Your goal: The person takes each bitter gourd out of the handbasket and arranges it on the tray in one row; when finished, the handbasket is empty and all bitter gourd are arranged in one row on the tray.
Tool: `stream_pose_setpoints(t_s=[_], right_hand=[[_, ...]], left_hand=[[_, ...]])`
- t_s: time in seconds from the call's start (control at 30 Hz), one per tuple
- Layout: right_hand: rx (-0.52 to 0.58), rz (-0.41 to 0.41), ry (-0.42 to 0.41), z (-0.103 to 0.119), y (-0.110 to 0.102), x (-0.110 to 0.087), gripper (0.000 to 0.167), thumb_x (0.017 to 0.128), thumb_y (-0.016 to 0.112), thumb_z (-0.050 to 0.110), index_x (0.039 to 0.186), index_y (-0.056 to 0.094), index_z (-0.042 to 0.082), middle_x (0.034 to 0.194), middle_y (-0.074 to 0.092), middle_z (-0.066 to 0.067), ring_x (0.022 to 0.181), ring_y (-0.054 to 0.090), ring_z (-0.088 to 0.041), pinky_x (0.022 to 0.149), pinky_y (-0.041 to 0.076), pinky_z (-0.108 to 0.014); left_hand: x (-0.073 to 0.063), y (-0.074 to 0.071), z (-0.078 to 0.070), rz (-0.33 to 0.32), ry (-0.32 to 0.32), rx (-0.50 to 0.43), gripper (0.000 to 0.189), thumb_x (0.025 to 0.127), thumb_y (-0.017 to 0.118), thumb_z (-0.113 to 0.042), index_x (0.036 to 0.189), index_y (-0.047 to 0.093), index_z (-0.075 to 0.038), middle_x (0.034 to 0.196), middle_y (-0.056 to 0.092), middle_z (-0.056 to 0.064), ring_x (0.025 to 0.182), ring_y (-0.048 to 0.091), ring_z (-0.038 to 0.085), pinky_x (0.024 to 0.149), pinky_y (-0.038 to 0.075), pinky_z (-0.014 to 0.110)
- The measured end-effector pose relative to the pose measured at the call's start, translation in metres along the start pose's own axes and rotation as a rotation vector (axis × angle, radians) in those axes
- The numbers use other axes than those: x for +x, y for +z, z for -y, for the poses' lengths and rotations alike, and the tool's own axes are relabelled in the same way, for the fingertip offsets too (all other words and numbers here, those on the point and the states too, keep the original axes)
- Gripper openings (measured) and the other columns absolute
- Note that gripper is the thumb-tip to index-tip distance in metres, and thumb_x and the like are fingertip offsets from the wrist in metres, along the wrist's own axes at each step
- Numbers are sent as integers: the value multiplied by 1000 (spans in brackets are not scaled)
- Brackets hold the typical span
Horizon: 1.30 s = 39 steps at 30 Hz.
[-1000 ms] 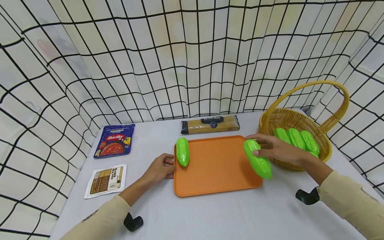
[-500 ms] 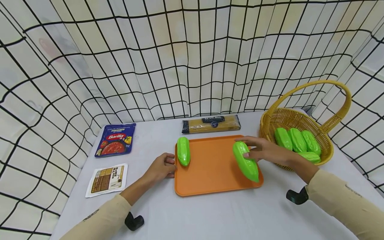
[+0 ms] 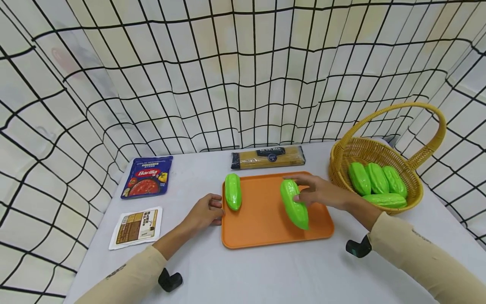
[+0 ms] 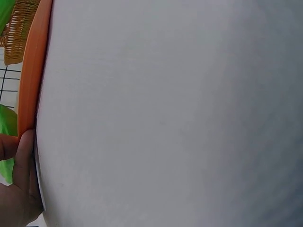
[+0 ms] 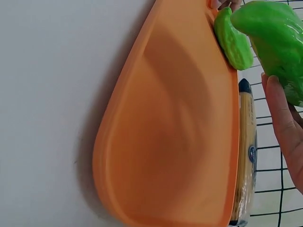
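My right hand [image 3: 318,191] holds a bright green, ridged bitter melon [image 3: 294,205] above the right half of an orange tray [image 3: 262,228]. In the right wrist view, that bitter melon [image 5: 277,38] is apart from the tray surface, thumb and fingers on its sides. Another bitter melon [image 3: 233,192] lies lengthwise along the tray's left edge. My left hand [image 3: 203,212] pinches this edge; the left wrist view shows a finger [image 4: 23,153] along the outside of the orange rim [image 4: 33,71].
A wicker basket [image 3: 341,162] with a tall handle stands at the right, holding several bitter melons [image 3: 377,178]. Behind the tray lies a spaghetti pack [image 3: 268,157]. A blue Barilla pouch [image 3: 147,176] and a white-edged packet [image 3: 136,227] are on the left. Black netting [image 3: 243,84] surrounds the table.
My right hand has carried the bitter melon leftward, from the tray's right edge by the basket to over its right half. The left hand keeps its place at the tray's edge.
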State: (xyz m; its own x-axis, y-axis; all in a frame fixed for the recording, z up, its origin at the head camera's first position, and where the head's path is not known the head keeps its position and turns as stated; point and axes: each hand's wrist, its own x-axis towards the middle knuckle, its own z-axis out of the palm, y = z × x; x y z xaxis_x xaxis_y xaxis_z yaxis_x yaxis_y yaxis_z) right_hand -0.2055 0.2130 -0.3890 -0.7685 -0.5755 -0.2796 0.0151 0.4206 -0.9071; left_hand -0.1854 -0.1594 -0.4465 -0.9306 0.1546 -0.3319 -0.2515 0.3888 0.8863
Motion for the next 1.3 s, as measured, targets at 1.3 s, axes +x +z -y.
stream_pose_setpoints(t_s=[1.3], right_hand=[[57,-55,31,14,28,87,71,95,69,28,155,34,16,144,44,-24,106,68,-28,87,63,-42]], left_hand=[[2,0,4,7,8,-9,52,90,63,-1,139,47,1,122,52,16,102,63,21,76,65,31]])
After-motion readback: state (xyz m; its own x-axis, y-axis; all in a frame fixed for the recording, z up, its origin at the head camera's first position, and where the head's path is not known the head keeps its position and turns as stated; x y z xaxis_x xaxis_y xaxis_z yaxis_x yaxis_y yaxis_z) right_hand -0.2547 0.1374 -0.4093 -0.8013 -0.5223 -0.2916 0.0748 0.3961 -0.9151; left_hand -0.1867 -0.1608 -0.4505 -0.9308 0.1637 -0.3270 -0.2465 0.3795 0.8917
